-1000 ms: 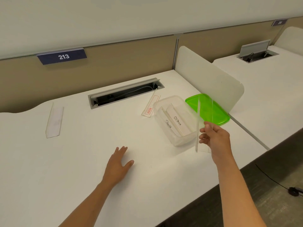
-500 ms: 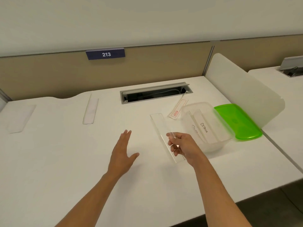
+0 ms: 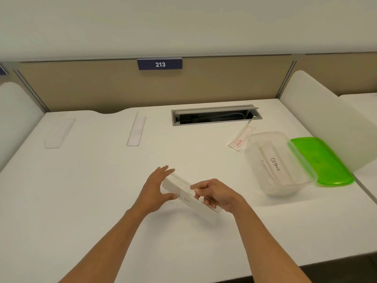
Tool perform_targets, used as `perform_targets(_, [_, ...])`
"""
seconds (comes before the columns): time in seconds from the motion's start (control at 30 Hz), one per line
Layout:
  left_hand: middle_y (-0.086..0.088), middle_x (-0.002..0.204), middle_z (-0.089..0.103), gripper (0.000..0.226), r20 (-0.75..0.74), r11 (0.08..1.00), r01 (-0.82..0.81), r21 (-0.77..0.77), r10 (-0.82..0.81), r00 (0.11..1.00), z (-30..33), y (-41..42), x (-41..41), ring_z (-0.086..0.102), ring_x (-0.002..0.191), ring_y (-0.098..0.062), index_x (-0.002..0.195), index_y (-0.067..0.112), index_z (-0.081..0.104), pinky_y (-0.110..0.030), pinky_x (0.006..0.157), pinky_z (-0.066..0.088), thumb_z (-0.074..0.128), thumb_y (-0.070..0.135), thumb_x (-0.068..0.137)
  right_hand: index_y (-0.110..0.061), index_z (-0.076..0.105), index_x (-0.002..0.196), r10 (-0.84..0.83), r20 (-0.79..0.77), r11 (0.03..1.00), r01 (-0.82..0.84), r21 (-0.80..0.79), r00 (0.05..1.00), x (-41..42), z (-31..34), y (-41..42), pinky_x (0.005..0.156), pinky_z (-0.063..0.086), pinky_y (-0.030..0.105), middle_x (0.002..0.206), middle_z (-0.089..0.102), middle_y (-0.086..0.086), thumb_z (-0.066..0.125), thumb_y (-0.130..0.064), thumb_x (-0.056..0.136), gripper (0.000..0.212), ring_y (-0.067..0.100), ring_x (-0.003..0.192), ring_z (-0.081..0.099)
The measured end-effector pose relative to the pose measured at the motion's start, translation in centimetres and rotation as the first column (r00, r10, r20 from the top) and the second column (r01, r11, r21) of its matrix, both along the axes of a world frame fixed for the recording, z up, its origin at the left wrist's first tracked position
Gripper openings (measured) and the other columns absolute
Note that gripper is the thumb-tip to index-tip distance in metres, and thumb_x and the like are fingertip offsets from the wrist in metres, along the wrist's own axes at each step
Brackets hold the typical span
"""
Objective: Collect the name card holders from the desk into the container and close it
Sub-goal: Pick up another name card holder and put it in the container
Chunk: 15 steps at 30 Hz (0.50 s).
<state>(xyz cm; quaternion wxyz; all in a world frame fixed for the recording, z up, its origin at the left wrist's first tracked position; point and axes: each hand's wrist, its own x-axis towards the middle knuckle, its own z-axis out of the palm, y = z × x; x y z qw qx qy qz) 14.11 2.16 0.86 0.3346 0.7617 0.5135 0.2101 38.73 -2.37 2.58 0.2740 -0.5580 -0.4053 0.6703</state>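
1. Nearest the camera, both forearms reach out over the white tabletop (image 3: 85,201), meeting at one clear name card holder (image 3: 190,198) held just above the surface, tilted, with handwriting faintly visible on its card.
2. On that holder the right hand (image 3: 217,194) has its fingers (image 3: 201,189) curled over the top edge, clamped on the holder and carrying it. The left hand (image 3: 156,188) has its fingers spread and nearly straight, thumb under the holder's left end, steadying rather than gripping; this looks like a way to square the piece before it goes in.
3. Further right, well apart from the hands, sits the clear container (image 3: 279,166), open, with cards already inside, one lettered "OSTRICH". Its green lid (image 3: 324,162) lies just beside it against the white divider (image 3: 326,119), probably kept close for the closing step.
4. Just beyond the container's left edge lies a holder with red print (image 3: 242,137), touching or nearly touching the wall; I cannot tell which.
5. Farther back on the left, two more holders wait on the tabletop: a narrow clear one (image 3: 137,130) and a flat clear one (image 3: 59,132).
6. Farthest off are the cable tray opening (image 3: 216,115) and the partition sign 213 (image 3: 160,64). By my judgement several holders remain, and closing is not yet due.
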Motion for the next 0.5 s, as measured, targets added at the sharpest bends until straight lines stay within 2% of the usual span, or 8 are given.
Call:
perform_targets(0.1, [0.018, 0.135, 0.054, 0.059, 0.169, 0.976, 0.003, -0.219, 0.035, 0.985, 0.0, 0.0, -1.5, 0.048, 0.127, -0.006, 0.118, 0.038, 0.062, -0.025, 0.106, 0.035, 0.089, 0.028, 0.068, -0.011, 0.074, 0.109, 0.039, -0.004, 0.998, -0.039, -0.041, 0.999, -0.8, -0.8, 0.0, 0.049, 0.04, 0.022, 0.09, 0.073, 0.006, 0.069, -0.016, 0.089, 0.022, 0.012, 0.053, 0.053])
perform_targets(0.2, [0.012, 0.118, 0.067, 0.041, 0.253, 0.949, -0.017, -0.314, 0.1, 0.962, 0.1, -0.1, -2.7, 0.061, 0.109, -0.01, 0.102, 0.028, 0.071, -0.034, 0.104, 0.045, 0.09, 0.02, 0.067, -0.01, 0.075, 0.108, 0.056, -0.051, 0.995, -0.06, -0.074, 0.997, -1.3, -1.4, -0.1, 0.074, 0.047, 0.03, 0.098, 0.074, 0.009, 0.07, -0.017, 0.089, 0.021, 0.02, 0.082, 0.061])
perform_targets(0.23, [0.008, 0.114, 0.069, 0.038, 0.275, 0.94, -0.02, -0.34, 0.12, 0.954, 0.2, -0.1, -2.9, 0.063, 0.105, -0.015, 0.099, 0.026, 0.072, -0.035, 0.101, 0.048, 0.09, 0.018, 0.067, -0.009, 0.074, 0.109, 0.061, -0.077, 0.994, -0.067, -0.08, 0.995, -1.5, -1.6, -0.1, 0.079, 0.048, 0.031, 0.099, 0.074, 0.008, 0.07, -0.017, 0.089, 0.022, 0.021, 0.086, 0.063])
perform_targets(0.3, [-0.001, 0.107, 0.072, 0.033, 0.313, 0.926, -0.026, -0.376, 0.154, 0.937, 0.5, -0.3, -3.4, 0.065, 0.097, -0.019, 0.096, 0.023, 0.074, -0.03, 0.089, 0.052, 0.09, 0.018, 0.067, -0.006, 0.072, 0.113, 0.066, -0.139, 0.993, -0.079, -0.09, 0.988, -1.6, -1.8, -0.2, 0.074, 0.053, 0.027, 0.098, 0.074, 0.006, 0.067, -0.018, 0.091, 0.025, 0.016, 0.082, 0.068])
perform_targets(0.37, [-0.008, 0.099, 0.07, 0.032, 0.363, 0.917, -0.027, -0.398, 0.184, 0.914, 0.8, -0.5, -3.7, 0.063, 0.086, -0.016, 0.092, 0.021, 0.074, -0.023, 0.076, 0.053, 0.091, 0.022, 0.064, -0.008, 0.072, 0.114, 0.058, -0.186, 0.991, -0.079, -0.108, 0.981, -1.7, -1.8, -0.2, 0.065, 0.054, 0.024, 0.097, 0.073, 0.007, 0.065, -0.023, 0.093, 0.026, 0.013, 0.075, 0.068])
perform_targets(0.5, [0.002, 0.088, 0.067, 0.035, 0.443, 0.897, -0.019, -0.443, 0.237, 0.865, 0.7, -1.0, -4.1, 0.064, 0.076, -0.008, 0.087, 0.018, 0.074, -0.017, 0.068, 0.051, 0.09, 0.028, 0.058, -0.007, 0.07, 0.113, 0.007, -0.253, 0.985, -0.05, -0.165, 0.967, -1.8, -1.8, 0.0, 0.051, 0.052, 0.02, 0.089, 0.074, 0.012, 0.064, -0.04, 0.091, 0.04, 0.009, 0.058, 0.067])
